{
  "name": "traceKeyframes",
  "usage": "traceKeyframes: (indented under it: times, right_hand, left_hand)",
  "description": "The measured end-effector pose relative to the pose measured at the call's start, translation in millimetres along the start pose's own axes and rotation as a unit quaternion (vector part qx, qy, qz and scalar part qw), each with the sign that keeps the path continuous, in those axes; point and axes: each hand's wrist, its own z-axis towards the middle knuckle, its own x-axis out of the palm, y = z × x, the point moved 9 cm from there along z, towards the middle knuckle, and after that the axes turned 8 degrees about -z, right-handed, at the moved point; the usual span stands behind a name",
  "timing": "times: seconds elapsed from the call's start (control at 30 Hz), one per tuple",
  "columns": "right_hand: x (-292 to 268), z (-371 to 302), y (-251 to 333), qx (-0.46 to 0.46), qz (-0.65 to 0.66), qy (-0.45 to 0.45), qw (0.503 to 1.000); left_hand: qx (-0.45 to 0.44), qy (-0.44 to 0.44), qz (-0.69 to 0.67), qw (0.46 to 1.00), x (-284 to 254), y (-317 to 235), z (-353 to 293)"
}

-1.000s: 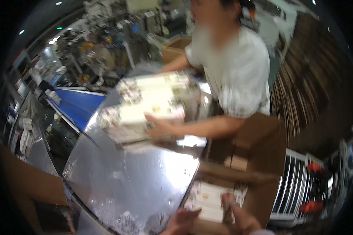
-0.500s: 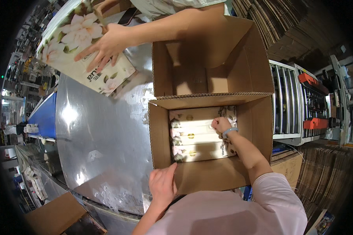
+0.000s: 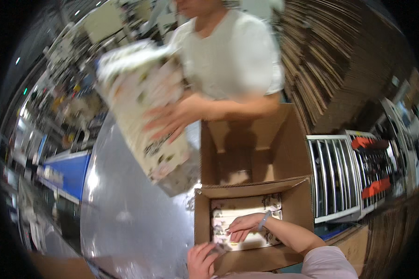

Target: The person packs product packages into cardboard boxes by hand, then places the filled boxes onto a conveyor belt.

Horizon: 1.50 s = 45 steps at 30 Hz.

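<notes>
An open cardboard box (image 3: 296,209) stands close in front of me, holding several cream packs (image 3: 260,239) with a floral print, lying side by side. My right hand (image 3: 245,226) reaches inside and lies on the packs with its fingers stretched, a pale band at the wrist. At the box's near left corner is my left hand (image 3: 202,260), its fingers bent inward. A greyish blur shows at those fingertips; what it is, I cannot make out.
Across from me a person (image 3: 228,56) carries a large floral cream bundle (image 3: 149,107). A second open box (image 3: 284,149) adjoins mine on the far side. A shiny metal table (image 3: 135,223) lies left, a roller conveyor (image 3: 335,176) right, stacked flat cardboard (image 3: 326,60) behind.
The view has tilted up. My right hand has moved left across the packs and its fingers have straightened. The other person has lifted the floral bundle off the table.
</notes>
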Motion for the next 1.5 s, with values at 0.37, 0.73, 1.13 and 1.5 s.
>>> traceKeyframes:
  times: [0.37, 0.73, 1.13, 1.5]
  right_hand:
    - [-58, -15, -57, -0.037, 0.037, -0.29, 0.956]
    - [-123, 3, -115, 0.071, -0.243, -0.497, 0.83]
    - [-124, -13, -89, 0.067, -0.332, -0.528, 0.779]
    - [-124, 12, -59, 0.095, -0.477, -0.443, 0.753]
  left_hand:
    - [-0.237, -0.056, 0.066, 0.968, -99, 166, 6]
    - [-0.309, -0.025, 0.233, 0.922, -132, 400, 10]
    - [-0.471, -0.197, 0.173, 0.842, -270, 283, -189]
    - [-0.598, -0.097, 0.278, 0.745, -266, 250, -299]
